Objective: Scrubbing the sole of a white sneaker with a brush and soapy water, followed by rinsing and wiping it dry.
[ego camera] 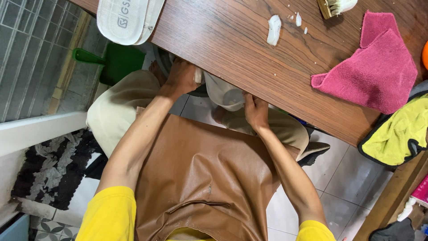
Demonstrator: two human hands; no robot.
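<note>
Head view, looking down over a brown apron (pixel 205 178) and yellow sleeves to the near edge of a dark wood counter (pixel 249 53).

Left hand (pixel 182 76): at the counter edge, curled round a small pale object (pixel 197 76). Only a sliver shows, so I cannot tell what it is. Fingers are clenched on it.

Right hand (pixel 255 110): just under the counter edge, fingers closed on the rim of a white shoe (pixel 223 91). The shoe hangs below the counter, between the two hands, above the lap. Its opening faces the camera; the rest is hidden under the counter.

Handling, judged: the shoe looks light and easy for one hand. The upper seems soft and would fold under a hard pinch; the sole should be stiffer. If wet or soapy it may be slippery. Best hold seems to be the rim, thumb inside, or a palm under the sole. It does not look fragile.

On the counter: a pair of white insoles (pixel 127 20) at the far left, overhanging the edge; a white smear (pixel 273 29) with small white flecks beside it; the head of a brush (pixel 336 6) at the top edge; a pink cloth (pixel 379 67), well apart from the hands. A yellow cloth (pixel 403 134) with dark trim lies at the right corner.

Floor: pale tiles (pixel 343 174), a green dustpan (pixel 113 60) at left.
</note>
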